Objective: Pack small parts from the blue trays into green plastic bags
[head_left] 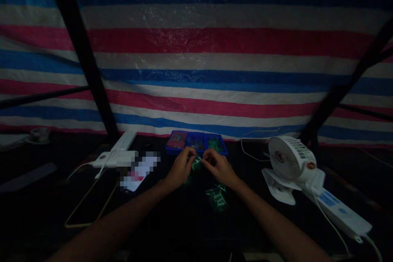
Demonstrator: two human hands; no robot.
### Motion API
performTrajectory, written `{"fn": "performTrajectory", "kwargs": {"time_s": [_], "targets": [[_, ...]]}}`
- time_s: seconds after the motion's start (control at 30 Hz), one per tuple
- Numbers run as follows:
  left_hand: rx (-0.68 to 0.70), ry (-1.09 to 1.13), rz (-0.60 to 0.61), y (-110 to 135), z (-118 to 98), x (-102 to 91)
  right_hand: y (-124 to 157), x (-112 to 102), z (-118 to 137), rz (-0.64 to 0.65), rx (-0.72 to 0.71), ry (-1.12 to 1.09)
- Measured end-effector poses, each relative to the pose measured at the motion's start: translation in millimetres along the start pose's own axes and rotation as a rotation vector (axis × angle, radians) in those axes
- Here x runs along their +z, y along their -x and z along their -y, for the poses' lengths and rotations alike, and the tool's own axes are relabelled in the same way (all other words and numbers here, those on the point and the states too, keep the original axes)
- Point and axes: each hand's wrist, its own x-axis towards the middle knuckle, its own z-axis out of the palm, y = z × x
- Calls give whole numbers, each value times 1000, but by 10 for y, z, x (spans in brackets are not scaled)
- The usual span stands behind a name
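Between my two hands is a small shiny green plastic packet (196,163). My left hand (181,167) pinches its left side with thumb and forefinger. On the other side, my right hand (221,168) is closed, its fingertips at the packet's upper right edge. More green packets (217,198) lie on the dark table below my right hand. Just beyond my fingers stands a blue tray (168,150) with three compartments. Reddish flat pieces (177,139) fill the left one, greyish clear pieces (195,142) the middle, and green pieces (214,144) the right.
On the right, a white fan (288,159) stands by a white power strip (344,213) with cables. To the left lie a dark phone (92,202), a white charger (107,159) and a partly blurred sheet (139,174). Striped plastic sheeting (196,41) hangs behind dark posts (82,53).
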Motion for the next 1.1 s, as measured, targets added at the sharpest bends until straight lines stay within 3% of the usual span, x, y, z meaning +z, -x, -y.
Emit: {"fn": "performTrajectory", "kwargs": {"time_s": [0.13,0.4,0.7,1.1], "targets": [[-4,12,-5,4,-1,1,1,10,-43,8,7,-16],[-110,-25,-13,10,42,0,-35,12,-113,-102,9,-66],[-79,-96,15,14,86,7,-23,13,-111,-125,5,-38],[-43,-93,-35,5,47,-14,-34,12,-143,-106,-46,8]]}}
